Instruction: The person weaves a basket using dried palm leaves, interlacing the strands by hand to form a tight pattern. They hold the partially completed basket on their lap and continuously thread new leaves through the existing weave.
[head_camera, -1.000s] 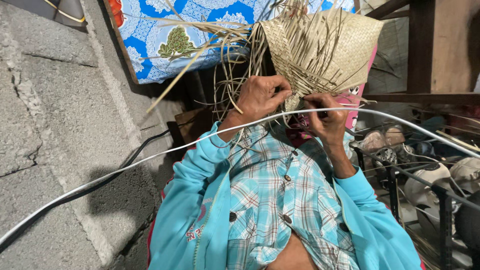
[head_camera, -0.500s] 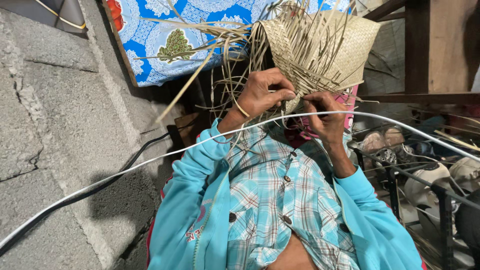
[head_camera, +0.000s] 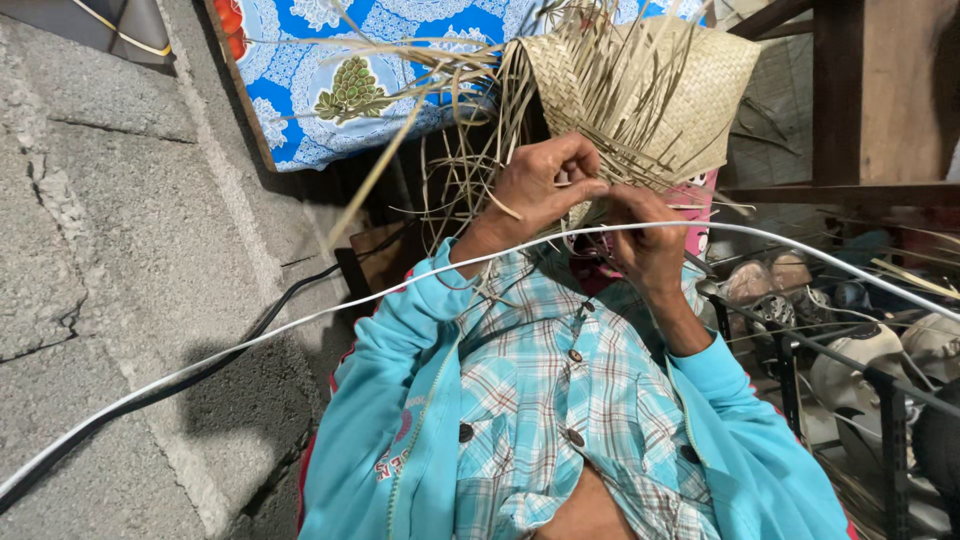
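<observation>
Both hands raised before chest, working half-woven straw basket (head_camera: 640, 90) held at top of view, loose strands (head_camera: 450, 170) trailing down left. Left hand (head_camera: 535, 190) curled, fingers pinching single strand at basket's lower edge. Right hand (head_camera: 645, 245) just beside it, grip pressed together on strands beneath weave. White cable (head_camera: 300, 320) crosses in front of turquoise jacket (head_camera: 390, 420). Blue patterned cloth (head_camera: 330, 80) behind; concrete wall (head_camera: 110, 250) left.
</observation>
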